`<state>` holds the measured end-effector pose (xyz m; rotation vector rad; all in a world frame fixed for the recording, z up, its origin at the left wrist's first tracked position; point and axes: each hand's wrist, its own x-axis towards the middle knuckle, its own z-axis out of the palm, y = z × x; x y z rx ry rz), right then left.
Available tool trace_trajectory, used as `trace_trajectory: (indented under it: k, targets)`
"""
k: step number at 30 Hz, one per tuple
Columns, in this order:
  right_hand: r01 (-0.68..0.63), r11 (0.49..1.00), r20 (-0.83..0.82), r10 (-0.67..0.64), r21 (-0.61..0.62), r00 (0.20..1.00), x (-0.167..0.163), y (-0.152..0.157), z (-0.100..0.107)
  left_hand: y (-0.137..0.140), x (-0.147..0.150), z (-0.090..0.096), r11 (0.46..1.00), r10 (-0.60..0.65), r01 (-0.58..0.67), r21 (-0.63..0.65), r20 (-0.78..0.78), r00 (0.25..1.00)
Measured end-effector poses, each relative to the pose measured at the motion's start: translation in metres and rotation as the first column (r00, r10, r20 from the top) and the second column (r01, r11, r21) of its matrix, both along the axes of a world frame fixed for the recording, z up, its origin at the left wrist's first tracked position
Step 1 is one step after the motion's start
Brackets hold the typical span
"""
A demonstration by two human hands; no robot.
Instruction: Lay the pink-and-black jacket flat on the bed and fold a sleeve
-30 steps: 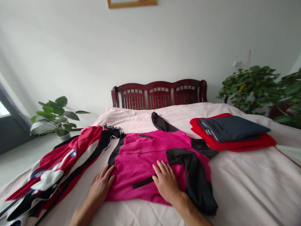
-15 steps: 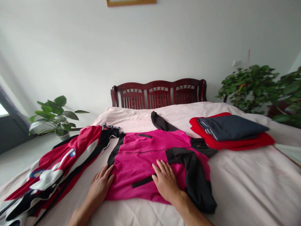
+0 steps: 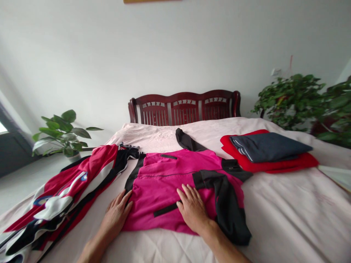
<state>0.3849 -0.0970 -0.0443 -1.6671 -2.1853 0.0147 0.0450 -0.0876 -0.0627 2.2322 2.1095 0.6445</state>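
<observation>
A magenta jacket with black trim (image 3: 164, 182) lies spread flat in the middle of the bed, its black sleeve (image 3: 229, 208) folded over the right side and its dark hood (image 3: 186, 140) pointing at the headboard. My right hand (image 3: 193, 210) presses palm-down on the jacket's lower middle, fingers apart. My left hand (image 3: 116, 215) rests flat at the jacket's lower left edge, fingertips touching the black side strip. Neither hand grips anything.
A heap of red, white and black sportswear (image 3: 63, 193) lies at the left of the pink bedsheet (image 3: 296, 219). A folded dark garment (image 3: 268, 146) sits on a folded red one (image 3: 274, 166) at the right. Wooden headboard (image 3: 183, 107) behind; potted plants (image 3: 63, 131) (image 3: 301, 100) flank the bed.
Both hands stay flat on the jacket in nearly the same place. The view has shifted slightly, so everything sits a little higher in the picture.
</observation>
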Motion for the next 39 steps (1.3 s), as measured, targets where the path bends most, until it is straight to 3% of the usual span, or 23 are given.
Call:
trace_trajectory:
  k: [39]
  targets:
    - [-0.004,1.000,0.002,0.004,-0.002,1.000,0.0002,-0.0001,-0.0006,0.0019,-0.0014,-0.0011,1.000,-0.002,0.002,0.000,-0.006,1.000]
